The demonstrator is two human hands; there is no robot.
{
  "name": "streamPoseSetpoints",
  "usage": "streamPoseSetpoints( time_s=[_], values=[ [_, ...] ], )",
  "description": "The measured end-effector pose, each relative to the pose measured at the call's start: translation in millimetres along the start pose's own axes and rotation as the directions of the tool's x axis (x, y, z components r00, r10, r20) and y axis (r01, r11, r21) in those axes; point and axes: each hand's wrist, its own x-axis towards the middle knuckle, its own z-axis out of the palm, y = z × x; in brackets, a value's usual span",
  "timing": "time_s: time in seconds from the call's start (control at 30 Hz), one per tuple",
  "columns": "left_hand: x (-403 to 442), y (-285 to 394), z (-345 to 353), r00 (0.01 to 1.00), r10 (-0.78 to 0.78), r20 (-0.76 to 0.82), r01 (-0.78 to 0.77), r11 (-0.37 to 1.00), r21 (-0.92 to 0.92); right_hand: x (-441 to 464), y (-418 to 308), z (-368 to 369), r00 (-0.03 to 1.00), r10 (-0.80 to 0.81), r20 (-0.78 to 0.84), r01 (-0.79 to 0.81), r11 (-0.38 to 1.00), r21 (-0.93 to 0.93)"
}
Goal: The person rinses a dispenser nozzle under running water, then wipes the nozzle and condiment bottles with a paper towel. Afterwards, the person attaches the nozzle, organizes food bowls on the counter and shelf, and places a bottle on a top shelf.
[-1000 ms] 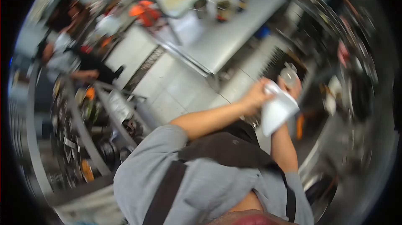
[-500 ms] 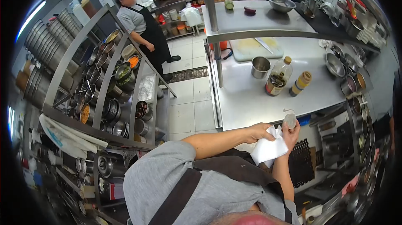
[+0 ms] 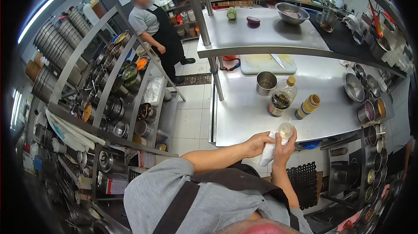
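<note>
A small clear round container (image 3: 285, 130) is gripped in my right hand (image 3: 284, 148), fingers wrapped around its side, held just over the table's near edge. My left hand (image 3: 260, 144) pinches a white cloth or paper towel (image 3: 268, 150), which hangs down between the two hands and touches the container's side. Beyond my hands, a glass bottle with a yellow cap and dark liquid (image 3: 281, 97) stands on the steel table (image 3: 244, 121). A smaller yellow-labelled bottle (image 3: 308, 106) is to its right, a metal pot (image 3: 266, 83) to its left.
A cutting board (image 3: 257, 65) with a knife (image 3: 278, 61) lies under the raised shelf (image 3: 261, 33). That shelf bears a cut onion (image 3: 253, 22) and a metal bowl (image 3: 292, 13). Left stands a rack (image 3: 104, 99) of pots; behind it, a person in a black apron (image 3: 163, 38).
Both hands have come left in view with the container and towel. The towel is now bunched closer against the container, whose open-looking round end faces up more. My view has shifted slightly.
</note>
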Motion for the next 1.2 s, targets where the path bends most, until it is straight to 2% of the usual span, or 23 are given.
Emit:
streamPoseSetpoints(
  time_s=[0.03,0.07,0.1,0.13,0.17,0.23,0.3,0.33,0.43,0.63,0.7,0.73,0.77,0.83,0.9,0.93,0.97,1.0,1.03,1.1,1.13,1.17,1.2],
  values=[
    [-2,7,-2,0.989,-0.078,0.128,0.098,0.982,-0.16,2,5,-1,0.998,-0.052,-0.019,0.051,0.997,-0.06],
    [0,16,-9,0.975,-0.158,0.156,0.159,0.987,0.006,6,9,-2,0.998,-0.048,-0.033,0.045,0.995,-0.086],
    [1,27,-12,0.974,-0.157,0.166,0.158,0.987,0.006,9,10,-4,0.998,-0.054,-0.037,0.05,0.994,-0.093],
    [1,40,-14,0.99,-0.125,0.07,0.101,0.955,0.277,11,11,-5,0.999,-0.031,-0.016,0.03,0.998,-0.049],
    [1,51,-17,0.998,-0.064,-0.017,0.063,0.846,0.529,14,12,-4,1.0,-0.008,0.009,0.008,1.0,-0.005],
    [-1,67,-32,0.997,-0.059,0.056,0.027,0.887,0.461,15,-1,4,0.996,-0.037,0.081,0.039,0.999,-0.017],
    [-4,75,-38,0.928,0.193,0.319,-0.3,0.894,0.332,14,-6,18,0.975,-0.071,0.211,0.057,0.996,0.072],
    [-2,76,-43,0.905,0.239,0.351,-0.364,0.862,0.353,14,-8,26,0.969,-0.048,0.242,0.024,0.995,0.101],
    [-1,76,-60,0.913,0.209,0.349,-0.329,0.884,0.332,10,-6,51,0.969,-0.029,0.246,-0.014,0.985,0.174],
    [-2,80,-88,0.93,0.229,0.287,-0.339,0.836,0.431,7,-16,70,0.957,-0.041,0.287,0.025,0.998,0.061],
    [-2,88,-93,0.946,0.303,0.116,-0.323,0.849,0.419,11,-21,66,0.945,0.123,0.304,-0.121,0.992,-0.026],
    [-9,96,-92,0.952,0.301,0.049,-0.301,0.902,0.31,9,-15,62,0.927,0.194,0.321,-0.207,0.978,0.006],
    [-13,100,-99,0.953,0.298,0.047,-0.297,0.901,0.317,1,-10,56,0.927,0.196,0.32,-0.211,0.977,0.013],
    [-17,108,-115,0.964,0.264,0.035,-0.266,0.961,0.07,-18,-5,35,0.889,0.277,0.364,-0.39,0.874,0.288],
    [-22,112,-126,0.969,0.249,0.006,-0.249,0.969,-0.01,-44,-2,5,0.855,0.29,0.429,-0.411,0.885,0.221],
    [-22,112,-133,0.979,0.204,0.024,-0.196,0.961,-0.193,-52,-4,-6,0.809,0.305,0.502,-0.431,0.889,0.155],
    [-22,115,-132,0.986,0.159,0.047,-0.131,0.922,-0.365,-52,-10,-11,0.816,0.311,0.487,-0.433,0.887,0.159],
    [-23,114,-125,0.995,0.098,0.001,-0.091,0.927,-0.363,-50,-18,-13,0.837,0.317,0.446,-0.385,0.921,0.068],
    [-19,112,-121,0.997,0.083,0.01,-0.074,0.932,-0.355,-47,-22,-13,0.856,0.32,0.406,-0.339,0.94,-0.027],
    [-11,103,-112,0.995,0.086,0.059,-0.079,0.99,-0.116,-21,-25,-1,0.95,0.208,0.231,-0.19,0.977,-0.098],
    [-14,102,-93,0.991,0.119,0.053,-0.123,0.99,0.065,-6,-45,16,0.997,0.076,0.017,-0.074,0.99,-0.12],
    [-14,103,-81,0.993,0.102,0.058,-0.106,0.992,0.074,8,-34,26,0.997,0.079,-0.011,-0.078,0.996,0.032],
    [-10,106,-70,0.989,0.085,0.124,-0.112,0.967,0.231,20,-43,32,0.999,0.031,0.021,-0.03,0.999,-0.034]
  ],
)
